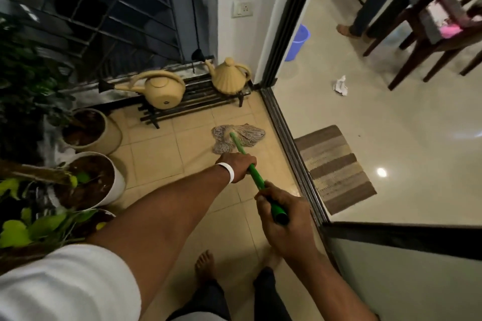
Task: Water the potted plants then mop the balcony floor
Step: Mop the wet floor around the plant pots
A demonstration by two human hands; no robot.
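Along the left side of the balcony, the potted plants [91, 180] are sitting in round pots whose rims are jutting into the tiled balcony floor [156, 154]. A knock from the mop would likely spill soil, so that edge is calling for short strokes. Farther off and to their right, two beige watering cans [161, 91] are resting on a low slatted rack [193, 105], which is closing off the far end. Just nearer than the rack, the string mop head [250, 134] is lying spread flat on the tiles. It is soft and probably heavy with water, so it is likely dragging rather than gliding. Its green handle [257, 178] is looking stiff, light and smooth, so two spaced grips suit it. The left hand [238, 163] is wrapping its fingers round the shaft lower down, and the right hand [281, 219] is clenching the top end. To the right, the raised door track [289, 138] is bounding the strip, with a striped doormat [335, 169] just beyond it. Open room is running only near to far, in a narrow lane between pots and track.
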